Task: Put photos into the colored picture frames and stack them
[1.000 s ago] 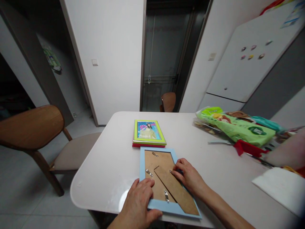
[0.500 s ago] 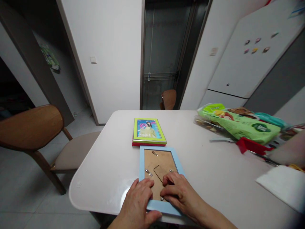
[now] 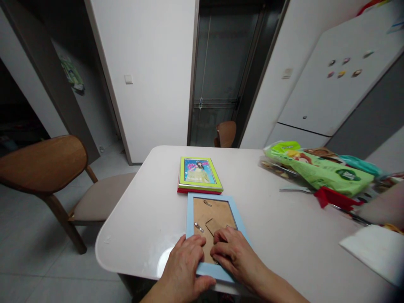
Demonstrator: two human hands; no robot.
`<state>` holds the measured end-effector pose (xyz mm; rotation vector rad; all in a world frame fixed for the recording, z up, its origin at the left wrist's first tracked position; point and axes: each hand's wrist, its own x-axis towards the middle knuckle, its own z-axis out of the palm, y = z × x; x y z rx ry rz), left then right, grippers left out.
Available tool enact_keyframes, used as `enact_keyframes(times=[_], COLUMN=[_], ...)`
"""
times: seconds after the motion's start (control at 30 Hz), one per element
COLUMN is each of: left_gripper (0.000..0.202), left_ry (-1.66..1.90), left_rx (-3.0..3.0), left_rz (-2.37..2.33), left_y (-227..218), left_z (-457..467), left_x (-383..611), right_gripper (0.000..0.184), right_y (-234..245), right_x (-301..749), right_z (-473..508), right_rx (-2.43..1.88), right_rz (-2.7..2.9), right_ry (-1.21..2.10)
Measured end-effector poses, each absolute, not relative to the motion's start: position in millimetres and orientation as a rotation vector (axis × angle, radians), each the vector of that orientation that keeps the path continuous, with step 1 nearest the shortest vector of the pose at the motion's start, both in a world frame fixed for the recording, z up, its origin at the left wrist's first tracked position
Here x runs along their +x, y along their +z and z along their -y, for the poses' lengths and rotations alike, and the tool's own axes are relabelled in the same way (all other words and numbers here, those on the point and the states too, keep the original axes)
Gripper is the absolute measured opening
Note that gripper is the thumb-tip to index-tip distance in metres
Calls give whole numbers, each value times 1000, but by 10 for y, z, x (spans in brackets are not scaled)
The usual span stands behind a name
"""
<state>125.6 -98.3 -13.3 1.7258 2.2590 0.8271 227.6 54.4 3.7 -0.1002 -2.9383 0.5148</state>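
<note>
A light blue picture frame (image 3: 191,214) lies face down at the table's near edge, its brown backing board (image 3: 217,208) showing. Small metal clips sit around the board, one turn clip (image 3: 198,227) on the left and another (image 3: 207,203) at the far end. My left hand (image 3: 186,265) grips the near left corner, fingers on top and thumb at the near edge. With curled fingers, my right hand (image 3: 233,252) presses on the near metal clip (image 3: 216,261), mostly covered by the fingertips. A stand flap outline is partly hidden beneath that hand.
Just beyond lies a green picture frame (image 3: 217,181) with a princess picture, stacked on a red one (image 3: 198,191). At right are a green package (image 3: 334,168), a red object (image 3: 336,198) and white paper (image 3: 375,250). A wooden chair (image 3: 47,164) stands left of the table (image 3: 142,223).
The view has shifted slightly. My right fingertips have moved a little over the near clip, covering more of it. My left hand keeps its grip on the corner.
</note>
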Motion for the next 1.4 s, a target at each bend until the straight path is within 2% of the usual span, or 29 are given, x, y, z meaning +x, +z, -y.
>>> enact_keyframes(times=[0.23, 0.37, 0.47, 0.6, 0.87, 0.93, 1.17, 1.4], left_gripper=[37, 37, 36, 36, 42, 45, 49, 58], left_ry=[878, 906, 932, 958, 935, 917, 879, 821], left_rx=[1726, 1750, 1768, 1760, 1745, 1743, 1762, 1709], left_rz=[-2249, -2247, -2248, -2249, -2254, -2260, -2353, -2406], left_y=[-135, -159, -185, -209, -216, -219, -191, -200], left_z=[977, 982, 978, 963, 954, 943, 851, 799], left_x=[1253, 1257, 1264, 1259, 1257, 1286, 1398, 1395], right_gripper=[20, 18, 18, 18, 20, 16, 17, 9], right_y=[78, 51, 2, -19, 24, 29, -54, -84], right_x=[2336, 2158, 1923, 1718, 1703, 1664, 1380, 1268], right_z=[-576, -569, -552, -528, -523, -631, -1111, -1152], right_rx=[-7, -189, -361, -336, -255, -323, -756, -870], right_rz=[2934, 2829, 2748, 2790, 2819, 2785, 2623, 2470], right_ry=[663, 745, 681, 528, 555, 562, 536, 684])
